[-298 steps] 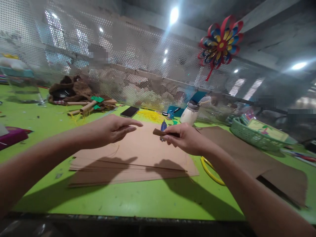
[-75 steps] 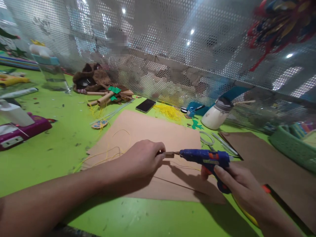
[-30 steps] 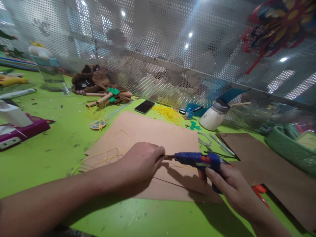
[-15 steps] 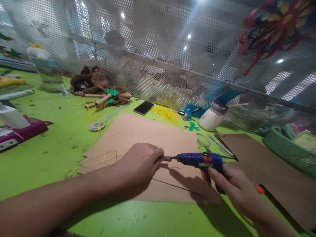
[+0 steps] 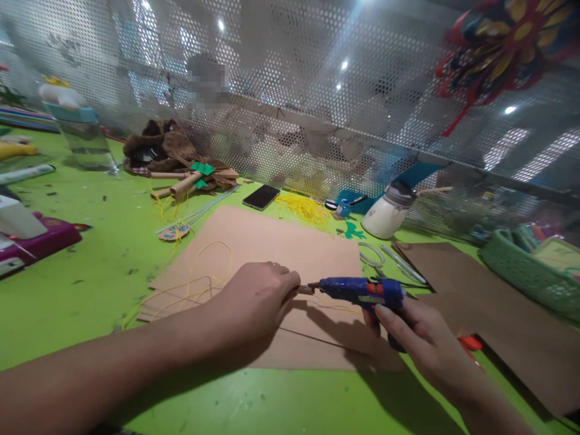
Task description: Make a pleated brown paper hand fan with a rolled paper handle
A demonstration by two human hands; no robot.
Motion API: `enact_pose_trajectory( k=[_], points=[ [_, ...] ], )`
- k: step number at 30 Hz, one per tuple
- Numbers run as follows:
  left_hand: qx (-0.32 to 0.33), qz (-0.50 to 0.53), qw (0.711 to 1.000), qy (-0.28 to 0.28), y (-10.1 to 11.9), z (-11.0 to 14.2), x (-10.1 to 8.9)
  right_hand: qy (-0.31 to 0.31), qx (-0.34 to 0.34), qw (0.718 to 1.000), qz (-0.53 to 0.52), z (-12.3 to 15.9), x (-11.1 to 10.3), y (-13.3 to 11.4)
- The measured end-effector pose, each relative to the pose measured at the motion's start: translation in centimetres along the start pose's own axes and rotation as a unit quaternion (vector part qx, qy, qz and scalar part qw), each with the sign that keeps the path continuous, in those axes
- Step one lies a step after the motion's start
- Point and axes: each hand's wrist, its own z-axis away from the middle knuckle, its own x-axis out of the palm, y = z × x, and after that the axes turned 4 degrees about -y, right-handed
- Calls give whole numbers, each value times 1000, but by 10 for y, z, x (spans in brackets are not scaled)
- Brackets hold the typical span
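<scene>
My right hand (image 5: 417,326) is wrapped round a blue hot glue gun (image 5: 357,291), its nozzle pointing left. Closed in a pinch, my left hand (image 5: 258,302) holds a thin brown stick-like piece (image 5: 305,290); only its short end shows beyond the fingers. The gun's tip is at that end, touching it or very close. Both hands are above a sheet of brown paper (image 5: 281,241) on the green table. Yellow string (image 5: 188,296) curls over the paper's left side and near my left forearm.
Behind the paper lie a phone (image 5: 261,197), yellow shredded strands (image 5: 303,208) and a white jar (image 5: 385,214). Brown card (image 5: 493,296) and a green basket (image 5: 530,272) are at right. At left stand a purple power strip (image 5: 45,238), a water bottle (image 5: 88,142) and rolled paper (image 5: 188,181).
The glue gun and my right hand have shifted slightly left, bringing the nozzle closer to the piece in my left hand. My left hand stays nearly in place; the view has turned slightly.
</scene>
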Motion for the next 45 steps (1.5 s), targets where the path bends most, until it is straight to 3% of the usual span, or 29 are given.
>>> enact_pose_trajectory(
  k=[10,18,45],
  points=[
    [-21,11,1000,3,0,0,-1,33,3,999,4,3,-4,5],
    [-19,-2,1000,12,-1,0,1,7,-31,999,19,1,-2,3],
    [-36,27,999,8,0,-1,-3,12,-17,1000,4,2,2,-1]
  ],
)
